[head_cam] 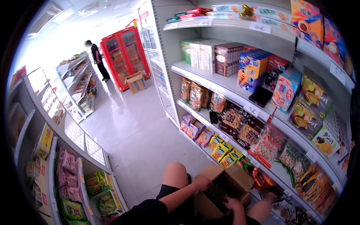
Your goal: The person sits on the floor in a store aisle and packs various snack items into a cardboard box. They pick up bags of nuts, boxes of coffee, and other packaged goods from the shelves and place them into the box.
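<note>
An opened cardboard box (208, 206) rests between my knees, its flaps folded outward against the snack shelves. My left hand (203, 184) is curled over the box's left rim, gripping the cardboard. Inside the opening is my right hand (233, 203), at the near right side with its fingers bent downward. Dark, shiny contents (217, 194) lie in the box, too shadowed to name. Whether my right fingers pinch any of them is not clear.
Snack shelves (180, 69) rise close on my right, with a black smartphone (260, 96) among boxed biscuits. Another shelf unit (81, 180) stands to the left. Farther off are a person (97, 60), a red glass-door cabinet (123, 53) and a carton (137, 84).
</note>
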### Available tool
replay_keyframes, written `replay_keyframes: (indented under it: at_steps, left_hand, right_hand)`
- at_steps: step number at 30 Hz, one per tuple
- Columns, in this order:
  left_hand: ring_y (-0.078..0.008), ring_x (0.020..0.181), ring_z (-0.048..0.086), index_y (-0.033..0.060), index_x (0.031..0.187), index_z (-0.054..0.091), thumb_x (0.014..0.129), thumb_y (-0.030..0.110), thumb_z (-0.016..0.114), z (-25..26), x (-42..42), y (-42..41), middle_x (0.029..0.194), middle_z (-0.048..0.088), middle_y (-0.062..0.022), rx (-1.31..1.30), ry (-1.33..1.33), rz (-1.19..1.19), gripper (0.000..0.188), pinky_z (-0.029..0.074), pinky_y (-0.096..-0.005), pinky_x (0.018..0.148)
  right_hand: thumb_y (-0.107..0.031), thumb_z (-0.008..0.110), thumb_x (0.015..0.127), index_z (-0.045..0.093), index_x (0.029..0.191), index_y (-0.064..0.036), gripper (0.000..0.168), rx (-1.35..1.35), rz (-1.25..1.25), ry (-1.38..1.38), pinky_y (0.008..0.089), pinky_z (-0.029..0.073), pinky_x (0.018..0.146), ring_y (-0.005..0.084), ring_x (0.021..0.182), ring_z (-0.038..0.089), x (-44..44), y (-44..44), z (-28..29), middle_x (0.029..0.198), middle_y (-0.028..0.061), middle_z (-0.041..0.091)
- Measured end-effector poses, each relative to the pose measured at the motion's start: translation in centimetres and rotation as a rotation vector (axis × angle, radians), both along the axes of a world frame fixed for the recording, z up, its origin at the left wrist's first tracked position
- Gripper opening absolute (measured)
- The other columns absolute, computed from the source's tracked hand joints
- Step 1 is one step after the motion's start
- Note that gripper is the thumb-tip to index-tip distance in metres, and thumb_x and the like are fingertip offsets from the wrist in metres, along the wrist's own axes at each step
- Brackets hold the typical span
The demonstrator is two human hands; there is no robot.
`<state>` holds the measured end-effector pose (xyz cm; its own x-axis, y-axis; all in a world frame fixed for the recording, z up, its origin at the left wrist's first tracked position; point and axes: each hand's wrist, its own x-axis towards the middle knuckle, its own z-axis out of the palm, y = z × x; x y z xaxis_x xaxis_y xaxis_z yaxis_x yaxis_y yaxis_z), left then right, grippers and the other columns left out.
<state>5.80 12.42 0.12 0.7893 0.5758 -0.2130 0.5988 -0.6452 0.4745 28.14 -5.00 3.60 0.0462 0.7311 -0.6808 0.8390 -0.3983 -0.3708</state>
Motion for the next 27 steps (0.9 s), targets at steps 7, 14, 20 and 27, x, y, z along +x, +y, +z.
replay_keyframes:
  at_steps: [7,14,20,27]
  left_hand:
    - [-0.0386,0.087,0.064,0.0120,0.097,0.062,0.086,0.021,0.056,2.4,0.4,-0.8,0.092,0.067,-0.0165,-0.012,0.001,-0.002,0.015,0.050,-0.0492,0.074]
    - [-0.0430,0.091,0.062,0.0078,0.111,0.052,0.086,0.020,0.054,2.7,-0.3,-1.9,0.093,0.066,-0.0227,-0.038,-0.203,0.150,0.028,0.048,-0.0520,0.078]
    - [-0.0394,0.097,0.063,0.0140,0.112,0.057,0.087,0.023,0.055,0.0,-2.3,-2.1,0.101,0.067,-0.0181,-0.144,0.034,0.018,0.027,0.050,-0.0485,0.081]
    - [-0.0336,0.093,0.065,0.0160,0.101,0.066,0.087,0.021,0.057,2.9,-0.3,-1.7,0.096,0.069,-0.0127,-0.206,-0.049,0.163,0.017,0.052,-0.0459,0.078]
  right_hand:
    - [-0.047,0.059,0.090,0.047,0.144,-0.020,0.062,-0.021,-0.004,0.041,0.0423,0.043,0.106,0.0343,0.126,0.054,0.8,0.0,-2.2,0.138,0.0168,0.055]
    - [-0.050,0.059,0.089,0.047,0.144,-0.020,0.065,-0.004,-0.012,0.033,0.0431,0.043,0.106,0.0349,0.125,0.054,1.5,0.5,-3.3,0.138,0.0166,0.055]
    - [-0.046,0.064,0.087,0.052,0.140,-0.019,0.061,0.068,-0.077,0.050,0.0420,0.047,0.102,0.0340,0.119,0.059,1.0,1.5,-2.9,0.130,0.0153,0.062]
    - [-0.039,0.058,0.092,0.059,0.132,-0.017,0.046,0.107,-0.209,-0.053,0.0444,0.049,0.097,0.0348,0.112,0.062,0.8,2.9,1.6,0.121,0.0167,0.065]
